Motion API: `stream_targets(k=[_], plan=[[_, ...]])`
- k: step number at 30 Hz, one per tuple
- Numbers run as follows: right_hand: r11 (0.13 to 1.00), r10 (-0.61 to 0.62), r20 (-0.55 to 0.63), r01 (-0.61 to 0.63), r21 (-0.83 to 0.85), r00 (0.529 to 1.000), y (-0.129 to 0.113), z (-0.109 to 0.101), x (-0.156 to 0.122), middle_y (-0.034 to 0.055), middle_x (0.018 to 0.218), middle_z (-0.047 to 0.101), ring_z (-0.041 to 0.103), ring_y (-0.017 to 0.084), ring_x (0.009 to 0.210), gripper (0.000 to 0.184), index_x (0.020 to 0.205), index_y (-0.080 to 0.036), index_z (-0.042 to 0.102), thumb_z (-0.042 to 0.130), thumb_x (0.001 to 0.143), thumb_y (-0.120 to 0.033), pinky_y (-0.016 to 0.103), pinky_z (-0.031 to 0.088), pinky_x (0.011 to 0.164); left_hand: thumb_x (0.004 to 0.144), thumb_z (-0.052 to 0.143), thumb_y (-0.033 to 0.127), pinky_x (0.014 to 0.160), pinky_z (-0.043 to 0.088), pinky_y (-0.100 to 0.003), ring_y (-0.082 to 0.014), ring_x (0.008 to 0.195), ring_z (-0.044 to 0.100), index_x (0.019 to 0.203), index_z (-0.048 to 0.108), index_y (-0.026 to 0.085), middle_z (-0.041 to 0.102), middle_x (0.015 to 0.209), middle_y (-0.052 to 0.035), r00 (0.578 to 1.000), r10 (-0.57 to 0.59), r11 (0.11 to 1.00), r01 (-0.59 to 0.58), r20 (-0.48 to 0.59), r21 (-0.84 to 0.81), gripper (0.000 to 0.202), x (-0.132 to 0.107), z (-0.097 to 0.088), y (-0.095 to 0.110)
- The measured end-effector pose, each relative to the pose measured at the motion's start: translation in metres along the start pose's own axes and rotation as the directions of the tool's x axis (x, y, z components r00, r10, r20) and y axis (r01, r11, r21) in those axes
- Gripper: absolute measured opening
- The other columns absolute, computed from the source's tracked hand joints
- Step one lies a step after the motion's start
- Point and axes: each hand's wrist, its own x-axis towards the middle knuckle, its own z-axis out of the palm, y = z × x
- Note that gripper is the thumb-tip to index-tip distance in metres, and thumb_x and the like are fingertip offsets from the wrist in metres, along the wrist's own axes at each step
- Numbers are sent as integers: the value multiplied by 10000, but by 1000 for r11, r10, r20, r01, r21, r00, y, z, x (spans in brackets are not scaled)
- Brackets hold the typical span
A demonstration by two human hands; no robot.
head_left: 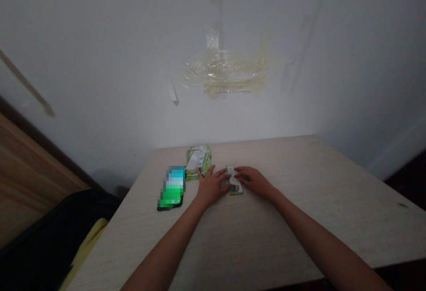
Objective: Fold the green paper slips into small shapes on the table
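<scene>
Left hand (210, 187): fingers apart, tips at small card stack (236, 188) between hands. Right hand (256, 182): fingers bent onto same stack, grip unclear. Beyond left hand: card pile (199, 159); to its left: phone (172, 189).

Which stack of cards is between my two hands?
The smaller, neater stack of cards, with the left hand on one side and the right hand on the other. The larger, untidy stack lies farther left, near the wall.

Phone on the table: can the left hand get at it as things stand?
Likely yes: the left hand is close to the phone, with only tabletop between them, though some fingers are at the small card stack.
</scene>
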Motion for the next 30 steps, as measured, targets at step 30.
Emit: stream_targets(k=[30], plan=[[998,-37,20,37,-43,999,-3,-3,-4,70,1317,587,527,235,1226,272,1127,-264,660,569,880,-330,464,384,1061,844,497,600,1042,-37,-768,-355,1380,293,1205,569,498,532,1393,63,1000,-13,1000,13,-11,9,382,-1,3,1]])
